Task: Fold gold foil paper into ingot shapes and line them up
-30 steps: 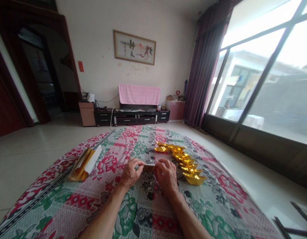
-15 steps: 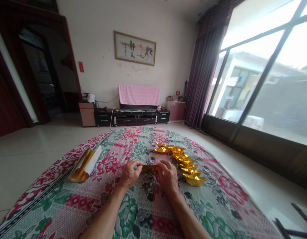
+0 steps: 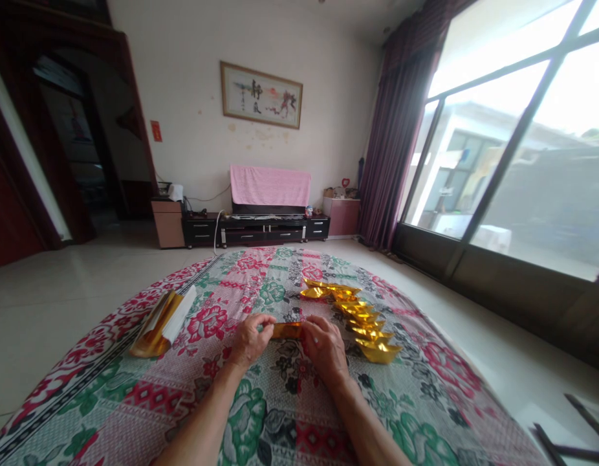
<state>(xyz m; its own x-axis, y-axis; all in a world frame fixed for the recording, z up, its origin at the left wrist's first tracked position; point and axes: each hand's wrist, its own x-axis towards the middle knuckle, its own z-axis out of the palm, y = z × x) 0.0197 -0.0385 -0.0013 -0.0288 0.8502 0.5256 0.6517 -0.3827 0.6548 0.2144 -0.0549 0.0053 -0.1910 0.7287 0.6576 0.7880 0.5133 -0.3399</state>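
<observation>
Between my two hands is a narrow folded strip of gold foil paper (image 3: 286,331), lying crosswise just above the patterned cloth. My left hand (image 3: 252,336) pinches its left end between thumb and fingers. At the right end, my right hand (image 3: 325,343) grips it with curled fingers that partly cover the paper. Several folded gold paper ingots (image 3: 378,351) stand in a slanting row to the right of my right hand. Off to the left lies a loosely curled stack of gold foil sheets (image 3: 158,327) with white backs.
A floral cloth (image 3: 265,414) in red, green and grey covers the round surface before me. Farther back, a low black cabinet (image 3: 261,232) carries something draped with a pink cloth (image 3: 270,186). Large windows stand on the right, and a dark frame (image 3: 571,446) sits at lower right.
The gold strip has tilted so more of its shiny face shows. Both hands keep hold of its ends, with only a slight shift of the fingers.
</observation>
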